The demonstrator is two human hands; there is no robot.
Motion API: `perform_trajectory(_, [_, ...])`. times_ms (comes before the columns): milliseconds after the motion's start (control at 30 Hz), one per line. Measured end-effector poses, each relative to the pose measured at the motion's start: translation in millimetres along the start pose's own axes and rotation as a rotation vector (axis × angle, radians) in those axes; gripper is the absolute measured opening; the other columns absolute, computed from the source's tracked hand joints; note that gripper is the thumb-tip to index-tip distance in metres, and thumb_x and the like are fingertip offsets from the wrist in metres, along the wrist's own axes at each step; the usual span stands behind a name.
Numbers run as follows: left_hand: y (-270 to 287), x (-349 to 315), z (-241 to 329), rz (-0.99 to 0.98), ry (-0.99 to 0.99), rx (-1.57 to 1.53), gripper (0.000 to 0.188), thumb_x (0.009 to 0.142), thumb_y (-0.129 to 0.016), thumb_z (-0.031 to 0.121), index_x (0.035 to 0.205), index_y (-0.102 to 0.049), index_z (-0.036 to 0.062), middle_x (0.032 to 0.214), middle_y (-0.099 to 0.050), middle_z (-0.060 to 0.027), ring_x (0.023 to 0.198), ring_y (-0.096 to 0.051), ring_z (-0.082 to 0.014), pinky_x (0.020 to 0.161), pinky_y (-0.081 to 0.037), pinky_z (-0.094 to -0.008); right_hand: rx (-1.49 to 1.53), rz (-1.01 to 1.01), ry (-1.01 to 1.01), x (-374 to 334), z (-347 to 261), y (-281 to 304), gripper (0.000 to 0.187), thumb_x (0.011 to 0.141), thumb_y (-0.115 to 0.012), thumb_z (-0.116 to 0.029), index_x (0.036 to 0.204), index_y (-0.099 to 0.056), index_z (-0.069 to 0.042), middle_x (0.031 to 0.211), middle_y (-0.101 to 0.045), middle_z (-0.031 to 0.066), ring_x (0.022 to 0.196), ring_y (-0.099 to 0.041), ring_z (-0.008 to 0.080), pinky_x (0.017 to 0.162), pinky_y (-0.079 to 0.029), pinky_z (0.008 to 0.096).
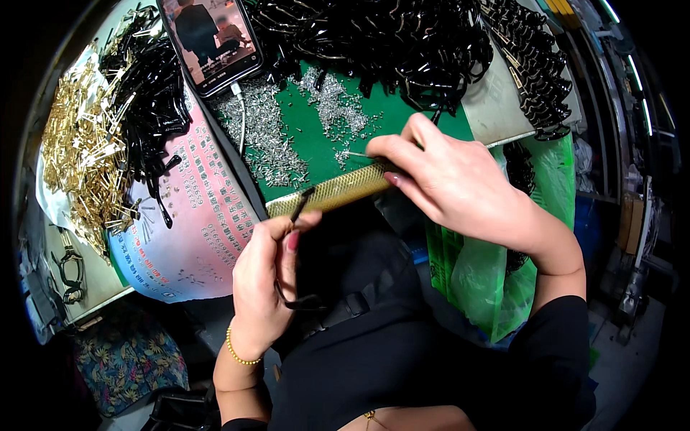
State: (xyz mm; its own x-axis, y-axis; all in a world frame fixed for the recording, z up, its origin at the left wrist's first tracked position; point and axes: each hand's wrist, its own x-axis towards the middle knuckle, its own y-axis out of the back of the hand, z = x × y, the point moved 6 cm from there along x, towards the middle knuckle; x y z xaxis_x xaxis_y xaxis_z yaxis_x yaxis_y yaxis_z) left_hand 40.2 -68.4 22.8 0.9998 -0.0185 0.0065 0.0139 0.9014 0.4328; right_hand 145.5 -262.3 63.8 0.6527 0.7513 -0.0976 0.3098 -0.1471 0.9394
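My left hand [262, 276] grips a thin black plastic frame piece [296, 208], its upper tip resting against a gold perforated strip [338, 189] at the table's front edge. My right hand [449, 176] rests on the right end of that strip and pinches a small silver pin [355, 154] between thumb and forefinger. Loose silver pins [269, 140] lie scattered on the green table mat [374, 122] just beyond both hands.
A big heap of black frame parts [374, 36] fills the back. A phone [210, 42] with a cable stands at the back left. Gold metal parts [79, 147] and black pieces [147, 108] lie on the left. A green plastic bag [474, 266] hangs on the right.
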Motion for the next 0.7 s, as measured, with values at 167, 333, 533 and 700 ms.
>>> perform_trajectory(167, [-18.9,16.3,-5.0,0.086,0.153,-0.511,0.022,0.11,-0.043,0.009,0.13,-0.046,-0.0013,0.132,-0.064,-0.024,0.064,-0.056,-0.0059,0.056,-0.051,-0.0199,-0.047,-0.057,0.017,7.6,0.0,-9.6,0.041,0.093,-0.065,-0.013,0.132,-0.059,-0.021,0.093,-0.055,0.0141,0.065,-0.066,0.0288,0.052,-0.053,0.0388])
perform_trajectory(333, [-31.7,27.9,-5.6,0.012,0.213,-0.482,0.021,0.11,-0.044,0.012,0.127,-0.047,-0.0005,0.135,-0.064,-0.0197,0.065,-0.059,-0.0065,0.056,-0.053,-0.0202,-0.031,-0.075,0.0,10.4,1.0,-10.3,0.04,0.093,-0.063,-0.013,0.132,-0.059,-0.021,0.093,-0.056,0.0164,0.064,-0.066,0.0311,0.052,-0.053,0.04])
perform_trajectory(533, [-33.7,32.9,-6.0,0.03,0.186,-0.527,0.025,0.106,-0.043,-0.001,0.131,-0.044,-0.0025,0.136,-0.064,-0.0158,0.066,-0.063,-0.0088,0.06,-0.056,-0.0238,-0.002,-0.072,-0.023,12.1,3.7,-10.7,0.039,0.093,-0.062,-0.013,0.131,-0.06,-0.02,0.093,-0.057,0.0178,0.064,-0.066,0.0329,0.053,-0.054,0.0416])
perform_trajectory(700, [-35.4,32.3,-6.8,0.006,0.249,-0.595,0.021,0.111,-0.044,0.013,0.125,-0.048,-0.0013,0.131,-0.067,-0.0149,0.063,-0.061,-0.0073,0.059,-0.056,-0.0236,-0.006,-0.098,-0.011,15.1,1.1,-9.8,0.039,0.092,-0.062,-0.012,0.131,-0.06,-0.02,0.093,-0.057,0.0183,0.064,-0.066,0.0334,0.054,-0.054,0.0419])
